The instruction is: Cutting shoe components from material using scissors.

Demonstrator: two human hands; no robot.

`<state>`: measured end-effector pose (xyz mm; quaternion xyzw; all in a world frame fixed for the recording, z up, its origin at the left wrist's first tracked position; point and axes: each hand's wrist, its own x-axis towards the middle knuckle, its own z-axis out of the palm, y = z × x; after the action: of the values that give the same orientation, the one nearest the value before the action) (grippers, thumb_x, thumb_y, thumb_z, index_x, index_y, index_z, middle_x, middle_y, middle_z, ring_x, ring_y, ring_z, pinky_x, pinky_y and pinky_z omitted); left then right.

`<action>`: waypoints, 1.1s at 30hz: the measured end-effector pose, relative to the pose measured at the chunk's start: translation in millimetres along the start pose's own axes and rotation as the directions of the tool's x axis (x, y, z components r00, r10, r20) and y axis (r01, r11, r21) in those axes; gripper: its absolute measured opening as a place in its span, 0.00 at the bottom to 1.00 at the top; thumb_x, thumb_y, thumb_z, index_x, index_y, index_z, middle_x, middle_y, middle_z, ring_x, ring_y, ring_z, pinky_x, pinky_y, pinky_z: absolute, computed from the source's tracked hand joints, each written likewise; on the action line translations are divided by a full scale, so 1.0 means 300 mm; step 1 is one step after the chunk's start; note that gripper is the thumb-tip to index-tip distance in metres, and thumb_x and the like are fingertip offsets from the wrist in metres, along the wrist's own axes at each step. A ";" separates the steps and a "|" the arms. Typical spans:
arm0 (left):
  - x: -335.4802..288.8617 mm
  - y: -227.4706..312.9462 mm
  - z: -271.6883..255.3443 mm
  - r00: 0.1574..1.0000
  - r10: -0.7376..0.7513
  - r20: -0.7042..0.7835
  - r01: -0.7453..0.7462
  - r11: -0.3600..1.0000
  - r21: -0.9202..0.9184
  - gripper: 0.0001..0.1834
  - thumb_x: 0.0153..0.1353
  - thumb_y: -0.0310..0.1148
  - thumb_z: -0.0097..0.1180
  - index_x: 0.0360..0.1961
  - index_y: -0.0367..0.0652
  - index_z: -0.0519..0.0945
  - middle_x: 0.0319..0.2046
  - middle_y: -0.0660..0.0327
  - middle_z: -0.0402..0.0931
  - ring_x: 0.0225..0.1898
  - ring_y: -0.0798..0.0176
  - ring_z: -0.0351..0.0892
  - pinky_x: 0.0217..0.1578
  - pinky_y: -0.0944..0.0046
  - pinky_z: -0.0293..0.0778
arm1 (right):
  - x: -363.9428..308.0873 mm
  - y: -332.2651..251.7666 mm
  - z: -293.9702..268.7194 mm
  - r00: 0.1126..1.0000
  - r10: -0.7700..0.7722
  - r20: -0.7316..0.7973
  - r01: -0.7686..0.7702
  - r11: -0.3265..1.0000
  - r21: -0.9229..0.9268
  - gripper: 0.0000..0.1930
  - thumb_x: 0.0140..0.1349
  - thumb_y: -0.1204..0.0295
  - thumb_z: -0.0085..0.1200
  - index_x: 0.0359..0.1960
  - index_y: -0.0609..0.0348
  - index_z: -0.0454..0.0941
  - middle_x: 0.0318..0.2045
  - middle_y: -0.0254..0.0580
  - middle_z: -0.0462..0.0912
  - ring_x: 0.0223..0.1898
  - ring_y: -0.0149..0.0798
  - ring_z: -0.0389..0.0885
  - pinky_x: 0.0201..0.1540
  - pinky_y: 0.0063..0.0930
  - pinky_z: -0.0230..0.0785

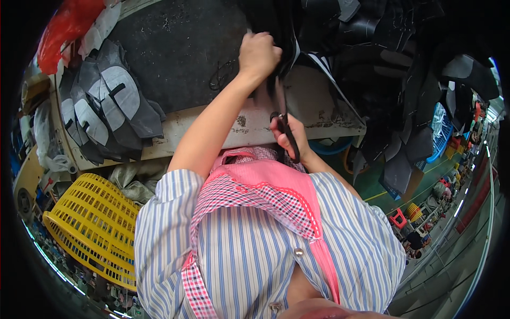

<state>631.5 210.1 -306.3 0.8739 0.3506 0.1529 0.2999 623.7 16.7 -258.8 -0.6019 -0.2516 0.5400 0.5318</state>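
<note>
Left hand: up at the top centre of the frame, the left hand [258,55] is balled up, knuckles upward, fingers curled in on black material [267,18]; the exact pinch is hidden beneath the hand.
Right hand: just right of centre and lower down, the right hand [295,137] has its fingers wrapped round the handles of the black scissors [287,133].
Scissors: there they are, centre of the frame, blades pointing up the picture toward the black material; how far the blades are parted is too blurred to tell.
Black material: top centre, dark folds hanging down just beside the left hand, with the blade end near its lower part.
Tabletop: a scuffed, pale-edged tabletop [204,126] runs across the upper half, a dark mat [170,50] over much of it, and a thin black thread [219,80] lies in loops just left of the left wrist.
Left side: grey-and-black cut pieces [121,90] overlap in a pile at upper left, a red plastic bag [69,32] above them, and a yellow slatted basket [91,228] leans at lower left.
Right side: dark cut pieces [406,119] drape down at upper right, a blue basket [442,139] beside them.
</note>
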 end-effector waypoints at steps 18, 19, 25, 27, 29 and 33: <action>-0.288 -0.135 -0.215 0.847 -0.525 -0.084 0.226 0.499 -0.836 0.05 0.48 0.24 0.51 0.28 0.36 0.76 0.17 0.73 0.67 0.20 0.81 0.61 0.21 0.80 0.58 | 0.208 0.017 0.139 0.966 0.180 -0.185 -0.215 0.957 -0.193 0.26 0.54 0.46 0.42 0.21 0.61 0.66 0.10 0.27 0.61 0.09 0.21 0.58 0.11 0.14 0.50; -0.289 -0.145 -0.228 0.840 -0.536 -0.087 0.221 0.483 -0.847 0.05 0.48 0.24 0.51 0.27 0.36 0.76 0.18 0.73 0.68 0.20 0.81 0.61 0.21 0.80 0.59 | 0.196 0.007 0.135 0.967 0.179 -0.180 -0.214 0.957 -0.195 0.26 0.54 0.46 0.42 0.21 0.61 0.66 0.10 0.27 0.61 0.09 0.21 0.58 0.11 0.14 0.50; -0.357 -0.480 -0.592 0.844 -0.214 -0.492 0.293 0.952 0.089 0.16 0.43 0.22 0.48 0.38 0.35 0.74 0.38 0.54 0.70 0.37 0.59 0.71 0.40 0.62 0.66 | 0.097 -0.037 0.067 0.973 0.145 -0.180 -0.145 0.989 0.010 0.26 0.52 0.45 0.43 0.19 0.61 0.65 0.09 0.26 0.60 0.09 0.20 0.59 0.11 0.13 0.51; -0.295 -0.360 -0.508 0.798 0.044 -0.601 0.259 0.875 0.409 0.22 0.40 0.21 0.46 0.43 0.37 0.71 0.44 0.51 0.66 0.44 0.53 0.66 0.48 0.57 0.59 | 0.093 -0.002 0.044 0.967 0.196 -0.160 -0.190 0.980 0.052 0.25 0.53 0.47 0.44 0.21 0.61 0.66 0.11 0.26 0.61 0.10 0.19 0.59 0.11 0.12 0.52; -0.201 -0.184 -0.386 0.929 0.120 -0.349 -0.105 0.993 0.061 0.23 0.42 0.23 0.46 0.45 0.40 0.70 0.42 0.55 0.69 0.44 0.55 0.66 0.49 0.61 0.58 | 0.079 0.012 0.044 0.965 0.223 -0.136 -0.208 0.971 0.114 0.22 0.55 0.50 0.45 0.23 0.62 0.67 0.12 0.27 0.63 0.11 0.19 0.60 0.12 0.12 0.53; -0.069 -0.042 -0.134 0.972 -0.129 0.196 0.218 0.804 -0.554 0.34 0.45 0.49 0.54 0.50 0.36 0.65 0.45 0.48 0.68 0.49 0.51 0.64 0.48 0.60 0.60 | -0.027 -0.041 0.039 0.973 -0.067 -0.222 0.081 0.995 0.052 0.23 0.50 0.50 0.51 0.25 0.61 0.67 0.13 0.26 0.62 0.14 0.19 0.59 0.16 0.12 0.50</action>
<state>590.9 219.5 -284.4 0.7167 0.3437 0.1573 0.5860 613.9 17.8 -242.7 -0.6318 -0.1968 0.4572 0.5943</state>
